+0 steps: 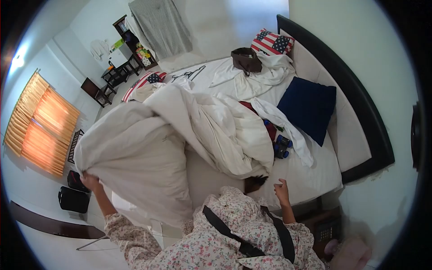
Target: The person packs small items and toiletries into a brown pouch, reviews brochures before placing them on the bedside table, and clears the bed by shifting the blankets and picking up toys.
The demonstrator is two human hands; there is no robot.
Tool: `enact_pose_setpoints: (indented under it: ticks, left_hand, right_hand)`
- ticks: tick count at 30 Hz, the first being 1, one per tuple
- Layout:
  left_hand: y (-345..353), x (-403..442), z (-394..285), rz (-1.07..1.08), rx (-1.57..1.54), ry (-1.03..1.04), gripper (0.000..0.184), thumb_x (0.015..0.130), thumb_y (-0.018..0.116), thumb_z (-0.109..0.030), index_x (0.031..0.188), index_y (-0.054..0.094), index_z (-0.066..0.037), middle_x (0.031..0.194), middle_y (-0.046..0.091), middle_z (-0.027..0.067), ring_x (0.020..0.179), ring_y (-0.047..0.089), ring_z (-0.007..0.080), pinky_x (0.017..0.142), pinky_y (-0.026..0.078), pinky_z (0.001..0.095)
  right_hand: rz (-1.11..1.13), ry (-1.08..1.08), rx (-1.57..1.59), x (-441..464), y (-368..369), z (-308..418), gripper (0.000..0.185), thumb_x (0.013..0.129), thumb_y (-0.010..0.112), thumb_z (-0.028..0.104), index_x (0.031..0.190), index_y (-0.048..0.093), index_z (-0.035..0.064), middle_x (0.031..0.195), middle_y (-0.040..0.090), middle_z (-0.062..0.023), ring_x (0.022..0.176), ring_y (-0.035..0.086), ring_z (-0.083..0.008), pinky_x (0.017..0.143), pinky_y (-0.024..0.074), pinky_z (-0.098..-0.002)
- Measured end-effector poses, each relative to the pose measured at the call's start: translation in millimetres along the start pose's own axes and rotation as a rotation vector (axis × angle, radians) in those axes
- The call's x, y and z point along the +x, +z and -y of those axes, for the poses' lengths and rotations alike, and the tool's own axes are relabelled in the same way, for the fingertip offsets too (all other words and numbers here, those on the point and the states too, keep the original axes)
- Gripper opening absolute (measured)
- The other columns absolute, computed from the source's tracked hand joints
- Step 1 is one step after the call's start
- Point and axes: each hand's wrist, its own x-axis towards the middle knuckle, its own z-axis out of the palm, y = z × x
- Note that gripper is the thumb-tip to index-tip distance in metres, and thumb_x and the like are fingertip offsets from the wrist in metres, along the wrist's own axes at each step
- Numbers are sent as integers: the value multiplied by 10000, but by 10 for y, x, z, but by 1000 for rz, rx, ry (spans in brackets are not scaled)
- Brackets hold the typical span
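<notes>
My left hand [90, 181], stretched out to the left, has its fingers closed on the edge of a white duvet [135, 148]. The duvet is lifted on that side and bunched across the bed. Above the mattress near its front edge, my right hand [282, 191] holds nothing, its fingers apart and partly bent. Close to it, a dark brown item with a bristly end [256, 182] sticks out from beneath the duvet. Farther up lie black binoculars with blue rims [282, 146] and a navy pillow [308, 108]. Dark red fabric [269, 128] shows beside the duvet.
A dark brown bag [246, 60] and a flag-patterned cushion [272, 41] sit at the far end. Another flag-patterned cushion [144, 84] lies beyond the duvet. The black-edged headboard [360, 99] borders the right. Black bags [73, 199] stand on the floor at left.
</notes>
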Motion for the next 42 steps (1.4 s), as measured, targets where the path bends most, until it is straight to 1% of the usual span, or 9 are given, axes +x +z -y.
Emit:
enact_pose_setpoints:
  ticks: [7, 12, 15, 20, 23, 27, 30, 36, 42]
  left_hand:
    - [-485, -352, 1038, 208, -43, -385, 318, 929, 522, -303, 1138, 499, -66, 790, 537, 59, 611, 555, 182, 465, 463, 334]
    - [-543, -864, 1636, 597, -34, -680, 447, 873, 569, -341, 1250, 436, -141, 1181, 527, 85, 1025, 554, 327, 725, 493, 557]
    - [-383, -1163, 1770, 697, 134, -843, 633, 872, 578, -278, 1414, 264, -186, 1292, 476, 102, 1075, 538, 352, 750, 482, 604]
    - [130, -1763, 1780, 677, 283, -846, 980, 832, 643, -285, 1514, -60, -257, 1456, 334, 159, 1274, 392, 434, 840, 423, 690]
    - [527, -2132, 2629, 366, 468, -705, 1021, 840, 637, -305, 1508, -131, -232, 1481, 313, 164, 1275, 388, 441, 848, 433, 667]
    - [813, -2748, 979, 706, 231, -870, 989, 839, 671, -335, 1525, -12, -133, 1488, 303, 194, 1269, 419, 379, 890, 451, 586]
    - [1135, -2775, 402, 871, 34, -628, 902, 851, 685, -392, 1511, 140, -107, 1472, 323, 203, 1286, 403, 366, 968, 420, 522]
    - [2500, -2822, -63, 927, 225, 137, 897, 795, 717, -513, 1430, 328, -12, 1388, 414, 282, 1274, 445, 375, 1027, 389, 431]
    - [3202, -3255, 43, 897, 486, 393, 498, 831, 686, -346, 1178, 566, -10, 907, 663, 221, 840, 627, 449, 721, 494, 500]
  right_hand:
    - [68, -299, -130, 351, 814, 308, 542, 814, 668, 179, 1281, 445, 16, 903, 594, -117, 747, 583, -209, 635, 478, -333]
    - [-239, -781, -474, 706, 1146, 1388, 527, 814, 685, 203, 1236, 467, -26, 1044, 582, -204, 997, 573, -325, 864, 455, -418]
    - [-317, -775, -460, 1159, 1334, 1654, 549, 831, 703, 256, 1231, 465, -35, 1025, 586, -193, 981, 579, -303, 869, 454, -402]
    - [210, -176, 173, 1295, 1946, 2238, 605, 822, 737, 318, 1249, 497, -35, 945, 633, -184, 900, 616, -302, 832, 486, -393]
    - [237, -577, 138, 1528, 2629, 2004, 475, 824, 710, 266, 1188, 559, 0, 946, 662, -199, 845, 647, -354, 783, 501, -435]
    - [473, -762, -307, 863, 3056, 2599, 233, 855, 635, 249, 964, 624, 43, 839, 644, -227, 822, 619, -416, 729, 470, -503]
    - [739, -964, -362, 212, 3005, 3032, 203, 862, 580, 255, 835, 584, 54, 843, 636, -193, 847, 618, -389, 737, 464, -499]
    - [1205, -981, -848, 15, 3332, 2691, 249, 898, 514, 182, 1100, 619, 79, 1094, 645, -165, 979, 630, -364, 854, 489, -471]
    - [1108, -854, -652, 135, 2941, 2213, 576, 835, 607, 202, 1387, 447, 161, 1406, 431, -182, 1261, 440, -404, 1025, 387, -482]
